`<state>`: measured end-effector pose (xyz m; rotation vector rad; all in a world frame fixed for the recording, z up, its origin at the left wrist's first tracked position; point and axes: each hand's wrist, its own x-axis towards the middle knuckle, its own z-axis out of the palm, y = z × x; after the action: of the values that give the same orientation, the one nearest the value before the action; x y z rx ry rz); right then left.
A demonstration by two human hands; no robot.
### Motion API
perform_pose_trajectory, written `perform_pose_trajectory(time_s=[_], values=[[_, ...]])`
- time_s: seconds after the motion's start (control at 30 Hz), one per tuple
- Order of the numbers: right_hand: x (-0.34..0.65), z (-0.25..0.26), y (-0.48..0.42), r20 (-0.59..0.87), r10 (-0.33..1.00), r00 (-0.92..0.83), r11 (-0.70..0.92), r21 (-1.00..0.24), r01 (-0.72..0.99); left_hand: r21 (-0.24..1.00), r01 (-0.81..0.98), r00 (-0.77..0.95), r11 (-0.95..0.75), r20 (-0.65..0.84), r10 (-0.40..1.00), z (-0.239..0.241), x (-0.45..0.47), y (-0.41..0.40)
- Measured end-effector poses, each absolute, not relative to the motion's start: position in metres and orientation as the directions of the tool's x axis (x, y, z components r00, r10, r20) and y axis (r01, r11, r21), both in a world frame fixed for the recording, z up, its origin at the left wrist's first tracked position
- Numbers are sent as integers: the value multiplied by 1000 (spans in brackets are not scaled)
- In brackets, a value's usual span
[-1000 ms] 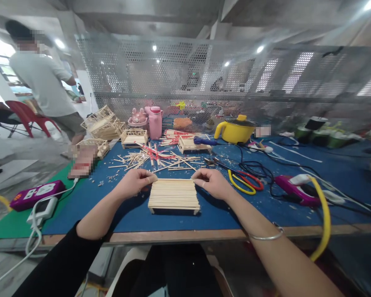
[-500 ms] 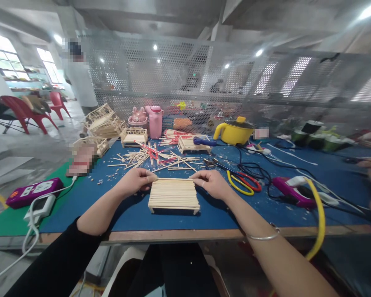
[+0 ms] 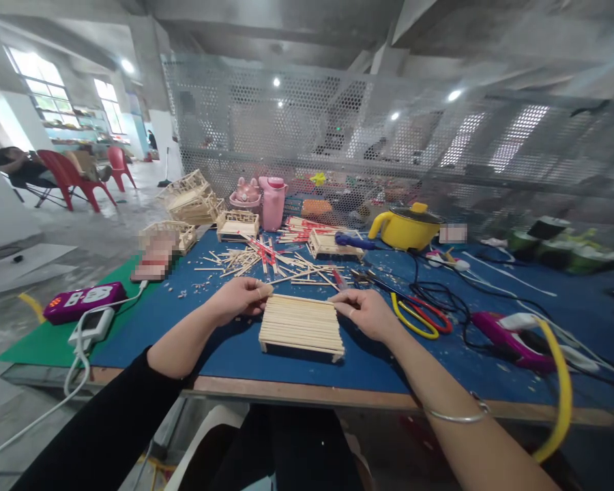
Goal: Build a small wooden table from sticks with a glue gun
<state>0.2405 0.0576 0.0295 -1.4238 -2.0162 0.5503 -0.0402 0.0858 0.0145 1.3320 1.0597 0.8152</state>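
A flat panel of wooden sticks (image 3: 301, 326) lies on the blue table mat (image 3: 225, 351) in front of me. My left hand (image 3: 241, 299) pinches the far left end of the panel's back stick, fingers closed on it. At the far right end my right hand (image 3: 364, 314) pinches the same stick, a silver bangle (image 3: 458, 414) on that wrist. A heap of loose wooden sticks (image 3: 266, 262) lies just behind the panel.
Yellow and red scissors (image 3: 418, 319) and a purple glue gun (image 3: 512, 339) with a yellow cable lie to the right. A yellow pot (image 3: 408, 228), a pink bottle (image 3: 273, 203) and small stick-built models (image 3: 194, 201) stand at the back. A purple power strip (image 3: 82, 302) sits left.
My view has turned left, so everything sits further right in the frame. The standing person at the left has gone from view. Both hands keep their pinch on the panel's back stick.
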Motion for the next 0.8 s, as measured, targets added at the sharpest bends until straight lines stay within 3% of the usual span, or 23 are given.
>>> perform_pose_trajectory(time_s=[0.3, 0.6, 0.8], values=[[239, 33, 55, 219, 946, -237, 323, -632, 705, 983, 163, 355, 90, -144, 924, 13, -39, 85], [240, 28, 55, 254, 937, -240, 349, -667, 658, 938, 320, 283, -133, 39, 958, 18, -39, 82], [244, 28, 56, 306, 929, -210, 363, -633, 684, 908, 373, 242, -189, 101, 965, 15, -41, 86]])
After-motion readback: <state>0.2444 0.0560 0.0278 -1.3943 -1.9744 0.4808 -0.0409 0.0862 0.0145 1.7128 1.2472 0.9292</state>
